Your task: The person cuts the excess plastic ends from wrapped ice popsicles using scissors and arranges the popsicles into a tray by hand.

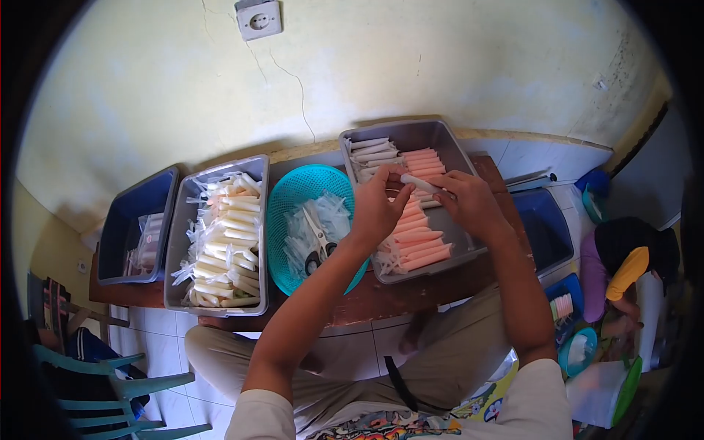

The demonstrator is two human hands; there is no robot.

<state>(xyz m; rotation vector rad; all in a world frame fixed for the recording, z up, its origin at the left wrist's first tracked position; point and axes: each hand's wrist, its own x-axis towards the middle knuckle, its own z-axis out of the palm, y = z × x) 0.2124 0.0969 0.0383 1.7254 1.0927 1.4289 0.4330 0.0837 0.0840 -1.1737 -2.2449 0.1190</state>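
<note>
Between my two hands is a pale, plastic-wrapped stick (419, 183), held above the right-hand grey tray (469, 251). My left hand (379, 205) pinches its left end, while the fingers of my right hand (469, 204) close on its right end. In the tray below lie rows of pink wrapped sticks (416, 236) and whitish wrapped sticks (372, 152), partly hidden by my hands. Left of my left forearm sits a turquoise basket (284, 192) of clear plastic wrappers (297, 233), with scissors (318, 229) lying on top.
A grey tray (170, 282) heaped with cream-yellow wrapped sticks (233, 235) and a dark blue tray (110, 249) stand farther left on the wooden table (352, 312). At left is a green chair (110, 403). Another person (631, 257) works low at the right, near tubs.
</note>
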